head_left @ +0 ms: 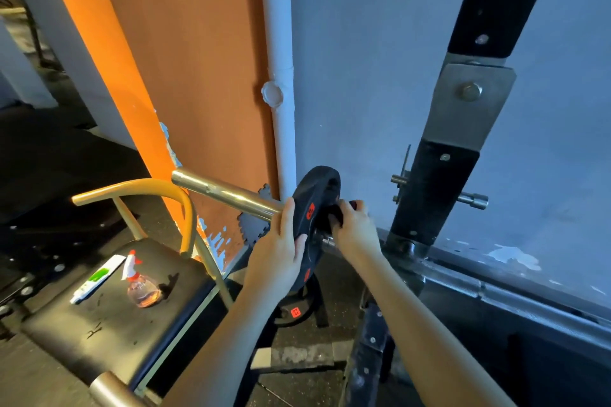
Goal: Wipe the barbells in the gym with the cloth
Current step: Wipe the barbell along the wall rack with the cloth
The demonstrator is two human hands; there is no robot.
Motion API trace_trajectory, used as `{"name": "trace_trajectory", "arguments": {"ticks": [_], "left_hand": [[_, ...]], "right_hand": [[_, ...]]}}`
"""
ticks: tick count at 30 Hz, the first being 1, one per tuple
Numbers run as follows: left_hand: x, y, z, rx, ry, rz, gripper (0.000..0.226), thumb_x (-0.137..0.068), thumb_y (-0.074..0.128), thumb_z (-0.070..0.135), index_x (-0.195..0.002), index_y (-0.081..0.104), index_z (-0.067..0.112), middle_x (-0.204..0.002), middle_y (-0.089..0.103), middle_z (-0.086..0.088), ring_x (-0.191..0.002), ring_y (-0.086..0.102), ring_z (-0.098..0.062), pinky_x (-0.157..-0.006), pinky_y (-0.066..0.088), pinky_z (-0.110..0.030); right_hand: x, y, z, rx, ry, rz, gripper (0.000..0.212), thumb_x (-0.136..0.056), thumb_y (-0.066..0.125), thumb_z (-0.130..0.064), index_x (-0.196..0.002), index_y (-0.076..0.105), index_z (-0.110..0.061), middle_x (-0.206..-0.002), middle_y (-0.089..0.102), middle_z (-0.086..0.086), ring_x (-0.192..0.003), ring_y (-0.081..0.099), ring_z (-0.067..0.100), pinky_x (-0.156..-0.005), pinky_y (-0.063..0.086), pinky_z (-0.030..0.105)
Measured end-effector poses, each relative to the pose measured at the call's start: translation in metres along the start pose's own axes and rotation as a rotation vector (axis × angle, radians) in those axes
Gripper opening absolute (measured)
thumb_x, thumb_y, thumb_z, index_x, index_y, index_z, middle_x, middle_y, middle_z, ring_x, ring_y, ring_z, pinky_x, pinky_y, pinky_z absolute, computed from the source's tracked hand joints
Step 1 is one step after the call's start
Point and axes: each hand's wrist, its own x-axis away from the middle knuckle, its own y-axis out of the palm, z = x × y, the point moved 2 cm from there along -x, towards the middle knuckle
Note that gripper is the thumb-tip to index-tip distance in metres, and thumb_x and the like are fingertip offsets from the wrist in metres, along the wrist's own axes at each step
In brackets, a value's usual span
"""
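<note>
— Largest entry?
— Barbell (228, 193), sleeve end bare; black plate (314, 205) seated at its inner end.
— Hands?
— Left hand (281, 251) clamped fingers and thumb on the plate's rim, probably steadying it. Right hand (353, 225) bunched its fingers round the dark cloth (337, 213), pressing it at the hub.
— Smallest?
— Spray bottle (142, 287), middle of the bench (99, 334), kept within reach.

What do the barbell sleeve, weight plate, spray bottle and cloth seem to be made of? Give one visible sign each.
Barbell sleeve: polished metal, likely steel; mirror-like glints.
Weight plate: probably rubber-coated; matte black, no shine.
Spray bottle: clear plastic; liquid shows through.
Cloth: dark soft fabric, bunched in the right hand.
</note>
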Motion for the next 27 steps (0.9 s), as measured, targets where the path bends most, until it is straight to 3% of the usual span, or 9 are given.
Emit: {"name": "trace_trajectory", "arguments": {"ticks": [2,4,10,13,15,18,22,25,27], "left_hand": [[-0.001,0.003,-0.004,0.012,0.001,-0.012,0.065,-0.098,0.049,0.028,-0.151,0.016,0.012,-0.140,0.046,-0.018,-0.081,0.067,-0.029,-0.062,0.058,-0.037],[0.000,0.005,-0.007,0.011,-0.006,-0.035,0.066,-0.099,0.046,0.031,-0.153,0.015,0.010,-0.141,0.044,-0.017,-0.072,0.065,-0.026,-0.056,0.055,-0.035],[-0.001,0.006,-0.007,0.008,-0.052,-0.061,0.067,-0.101,0.044,0.033,-0.155,0.010,0.012,-0.145,0.040,-0.012,-0.075,0.066,-0.025,-0.056,0.048,-0.028],[-0.001,0.006,-0.007,0.032,-0.049,-0.067,0.067,-0.100,0.044,0.032,-0.155,0.013,0.011,-0.141,0.043,-0.015,-0.072,0.065,-0.026,-0.054,0.048,-0.029],[-0.001,0.008,-0.008,0.048,-0.032,-0.055,0.066,-0.099,0.046,0.032,-0.154,0.016,0.010,-0.139,0.044,-0.016,-0.069,0.066,-0.025,-0.053,0.050,-0.029],[0.003,0.008,-0.010,0.028,0.007,-0.050,0.066,-0.098,0.042,0.034,-0.153,0.017,0.009,-0.138,0.046,-0.016,-0.068,0.066,-0.020,-0.054,0.055,-0.028],[0.004,0.007,-0.011,0.051,-0.012,-0.080,0.069,-0.100,0.045,0.032,-0.155,0.010,0.011,-0.143,0.041,-0.017,-0.077,0.067,-0.026,-0.061,0.057,-0.035],[0.003,0.005,-0.009,0.052,-0.034,-0.088,0.070,-0.101,0.045,0.032,-0.155,0.006,0.012,-0.145,0.038,-0.016,-0.083,0.067,-0.029,-0.064,0.055,-0.036],[0.003,0.004,-0.008,0.044,-0.041,-0.097,0.070,-0.101,0.044,0.033,-0.155,0.004,0.013,-0.148,0.035,-0.015,-0.085,0.066,-0.028,-0.066,0.055,-0.034]], "right_hand": [[-0.025,-0.004,0.004,-0.005,0.124,-0.096,0.038,-0.101,0.045,-0.029,-0.136,0.050,-0.015,-0.129,0.048,0.017,-0.108,0.056,0.037,-0.094,0.050,0.044],[-0.018,-0.003,0.005,0.027,0.136,-0.052,0.036,-0.100,0.048,-0.025,-0.134,0.052,-0.015,-0.128,0.049,0.016,-0.109,0.055,0.038,-0.094,0.050,0.045],[0.067,0.029,-0.003,0.229,-0.169,0.217,0.050,-0.065,0.079,0.001,-0.112,0.063,-0.010,-0.119,0.052,0.021,-0.101,0.054,0.052,-0.064,0.057,0.052],[0.043,0.024,-0.003,0.152,-0.106,0.225,0.037,-0.080,0.072,-0.007,-0.116,0.061,-0.010,-0.115,0.052,0.021,-0.098,0.054,0.047,-0.072,0.056,0.051],[0.020,0.017,-0.005,0.072,0.040,0.208,0.027,-0.095,0.058,-0.020,-0.121,0.057,-0.012,-0.119,0.050,0.018,-0.100,0.056,0.040,-0.080,0.055,0.048],[-0.010,0.005,-0.005,-0.051,0.286,0.114,0.032,-0.103,0.044,-0.031,-0.129,0.051,-0.013,-0.125,0.047,0.017,-0.101,0.058,0.037,-0.088,0.052,0.045],[0.023,0.014,-0.014,0.115,0.114,0.144,0.032,-0.099,0.052,-0.019,-0.130,0.051,-0.012,-0.134,0.040,0.019,-0.115,0.047,0.042,-0.087,0.051,0.050],[0.056,0.026,-0.013,0.250,-0.024,0.115,0.045,-0.090,0.060,-0.006,-0.133,0.051,-0.012,-0.138,0.037,0.022,-0.119,0.043,0.046,-0.081,0.055,0.052],[0.047,0.017,-0.014,0.306,-0.011,0.072,0.043,-0.096,0.055,-0.015,-0.138,0.046,-0.014,-0.137,0.037,0.020,-0.119,0.045,0.042,-0.084,0.055,0.048]]}}
